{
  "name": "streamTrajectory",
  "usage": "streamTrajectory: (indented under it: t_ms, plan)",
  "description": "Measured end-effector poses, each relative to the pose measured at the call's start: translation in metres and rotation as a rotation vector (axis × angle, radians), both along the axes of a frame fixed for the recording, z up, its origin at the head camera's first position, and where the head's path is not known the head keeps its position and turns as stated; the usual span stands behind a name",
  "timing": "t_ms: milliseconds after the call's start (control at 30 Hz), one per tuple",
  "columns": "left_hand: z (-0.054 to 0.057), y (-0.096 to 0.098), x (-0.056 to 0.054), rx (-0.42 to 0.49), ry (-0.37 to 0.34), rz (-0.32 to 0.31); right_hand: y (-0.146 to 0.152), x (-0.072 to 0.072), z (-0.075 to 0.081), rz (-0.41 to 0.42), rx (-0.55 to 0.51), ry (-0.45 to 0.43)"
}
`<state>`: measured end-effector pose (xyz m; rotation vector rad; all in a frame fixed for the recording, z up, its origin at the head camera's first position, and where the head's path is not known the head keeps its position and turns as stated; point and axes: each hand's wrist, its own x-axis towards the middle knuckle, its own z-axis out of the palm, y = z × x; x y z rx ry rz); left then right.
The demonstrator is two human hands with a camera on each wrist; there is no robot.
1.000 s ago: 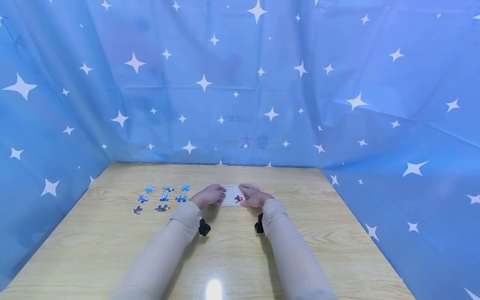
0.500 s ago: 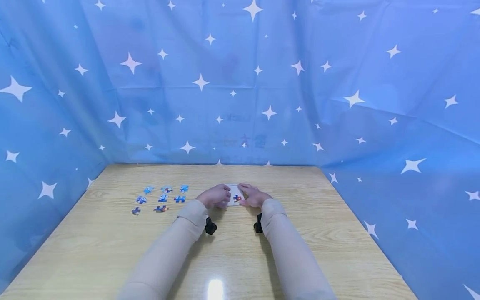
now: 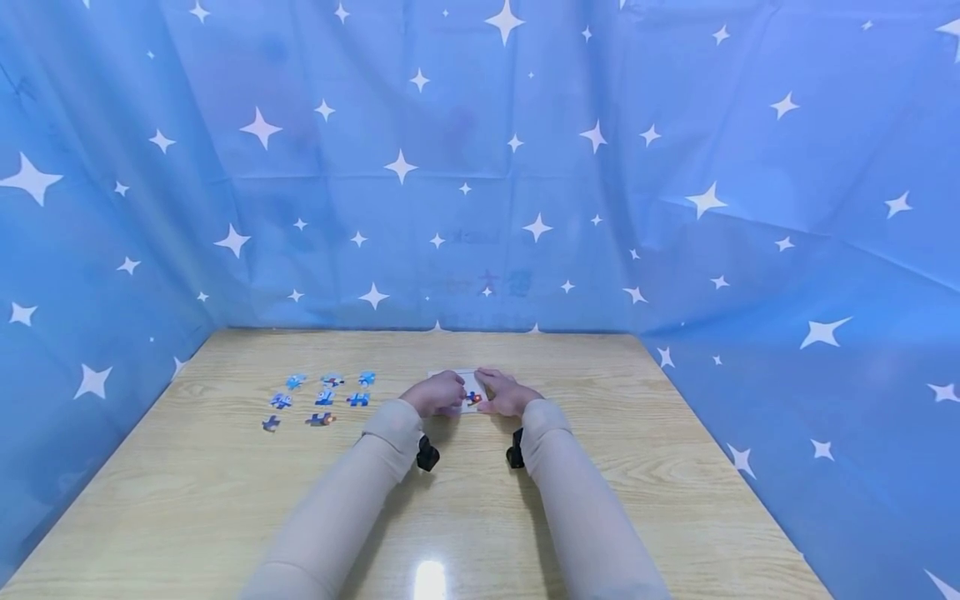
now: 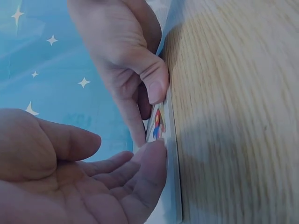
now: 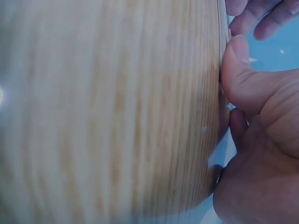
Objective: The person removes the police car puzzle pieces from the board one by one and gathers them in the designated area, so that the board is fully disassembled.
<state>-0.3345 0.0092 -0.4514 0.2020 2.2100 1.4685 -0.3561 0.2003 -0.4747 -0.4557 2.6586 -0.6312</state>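
Note:
A thin white board (image 3: 467,380) lies flat at the middle of the table, partly covered by both hands. On it is a small jigsaw piece (image 3: 473,398), dark blue with orange-red. My right hand (image 3: 507,393) grips the board's right end, thumb at the near edge and index finger at the far edge. My left hand (image 3: 437,393) reaches over the board from the left. In the left wrist view its fingertips (image 4: 156,154) are right at the jigsaw piece (image 4: 159,125), with the thumb standing apart from them.
Several loose blue jigsaw pieces (image 3: 323,399) lie in rough rows on the left of the wooden table (image 3: 187,500). A blue curtain (image 3: 480,208) with white stars stands behind the table and along its sides.
My left hand has slid right over the board, closer to the jigsaw piece, leaving the board's left end more exposed. The right hand stays at its end.

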Motion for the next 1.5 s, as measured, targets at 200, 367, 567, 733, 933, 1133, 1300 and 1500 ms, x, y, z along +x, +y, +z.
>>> streamTrajectory:
  t_ms: [200, 367, 567, 733, 933, 1133, 1300, 1500]
  plan:
    - [-0.005, 0.003, -0.002, -0.032, 0.009, -0.013, 0.000, 0.000, -0.003, -0.002, 0.012, -0.001]
    - [-0.008, 0.005, -0.004, -0.021, 0.020, -0.011, 0.001, -0.001, -0.004, -0.007, 0.022, -0.018]
    - [-0.011, 0.009, -0.004, 0.013, 0.139, -0.018, -0.001, 0.000, -0.001, 0.017, 0.013, -0.015]
    - [-0.020, 0.015, -0.005, 0.005, 0.190, 0.063, -0.002, 0.001, 0.000, 0.019, 0.009, -0.016]
    - [-0.028, 0.022, -0.005, 0.003, 0.254, 0.161, -0.001, 0.002, 0.000, 0.022, -0.007, -0.012]
    - [-0.033, 0.025, -0.005, 0.013, 0.255, 0.218, 0.000, 0.002, -0.003, 0.027, -0.015, -0.004]
    - [-0.033, 0.018, -0.007, 0.073, 0.216, 0.184, 0.001, 0.001, -0.005, 0.013, -0.020, -0.013]
    - [-0.031, 0.004, -0.010, 0.117, 0.156, 0.155, 0.001, 0.001, -0.002, 0.007, 0.006, -0.011]
